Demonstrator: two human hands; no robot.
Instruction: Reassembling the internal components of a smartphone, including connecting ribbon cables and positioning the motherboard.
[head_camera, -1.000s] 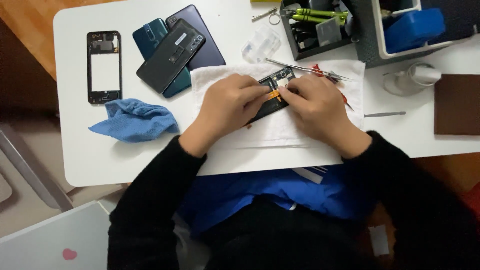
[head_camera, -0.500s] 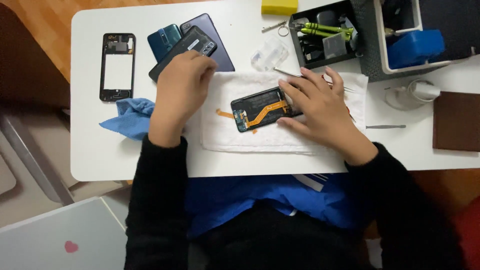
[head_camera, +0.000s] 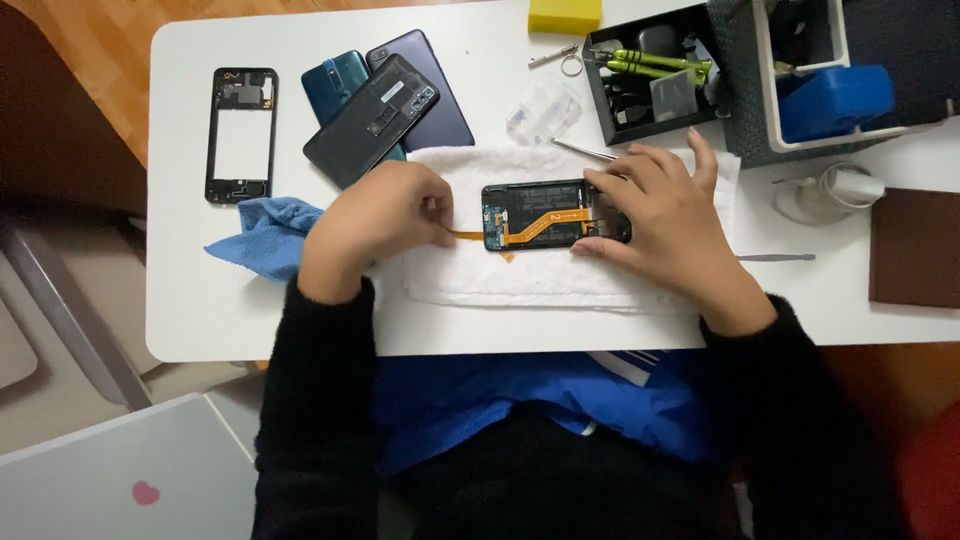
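Note:
An opened phone (head_camera: 545, 215) with its back off lies on a folded white towel (head_camera: 540, 280) in the middle of the white table (head_camera: 200, 320). An orange flex cable (head_camera: 465, 236) sticks out past the phone's left end. My left hand (head_camera: 375, 225) pinches that cable's free end, just left of the phone. My right hand (head_camera: 665, 225) rests on the phone's right end, fingers pressing it down on the towel.
A blue cloth (head_camera: 265, 235) lies left of my left hand. Behind it sit a bare phone frame (head_camera: 240, 135) and stacked phone backs (head_camera: 385, 105). A black tool tray (head_camera: 645, 75) with green-handled drivers, a clear packet (head_camera: 540, 110), a metal pick (head_camera: 775, 258) and a brown pad (head_camera: 915, 245) stand right.
My left hand left the phone, reached to the stacked backs, then came back to the towel and now pinches the orange cable. My right hand stayed on the phone.

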